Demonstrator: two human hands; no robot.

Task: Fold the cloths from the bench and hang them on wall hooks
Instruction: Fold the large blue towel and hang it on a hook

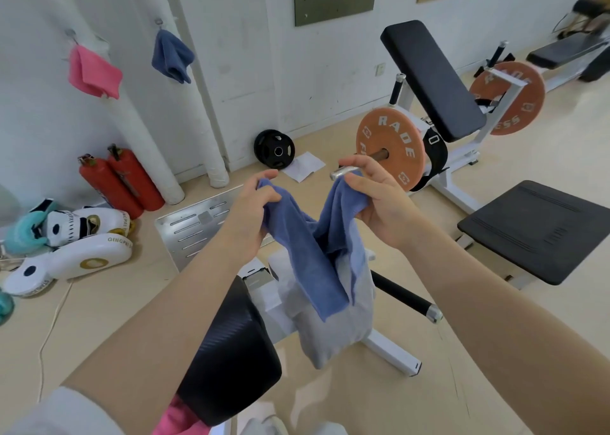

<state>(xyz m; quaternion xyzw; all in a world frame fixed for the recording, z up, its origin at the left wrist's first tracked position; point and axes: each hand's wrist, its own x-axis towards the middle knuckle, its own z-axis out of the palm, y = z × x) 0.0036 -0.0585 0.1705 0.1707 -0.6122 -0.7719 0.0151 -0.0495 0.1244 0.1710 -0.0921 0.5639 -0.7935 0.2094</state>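
1. Room — white wall (39, 111) and beige floor (109, 315); a black-padded weight bench (432, 81) with orange plates (391, 147) stands at right.
2. Tabletop (231, 352) — black pad at lower centre; a pink cloth (175, 416) lies at its near end.
3. Wall hooks carry a hung pink cloth (94, 73) and a hung blue cloth (171, 56).
4. Blue cloth (313, 246) — held in the air above the tabletop, sagging between both hands.
5. Left hand (254, 210) — grip closed, pinching one upper corner.
6. Right hand (376, 197) — grip closed on the other corner.

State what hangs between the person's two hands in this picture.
In the head view, a blue cloth sags between the left hand and the right hand; each pinches an upper corner.
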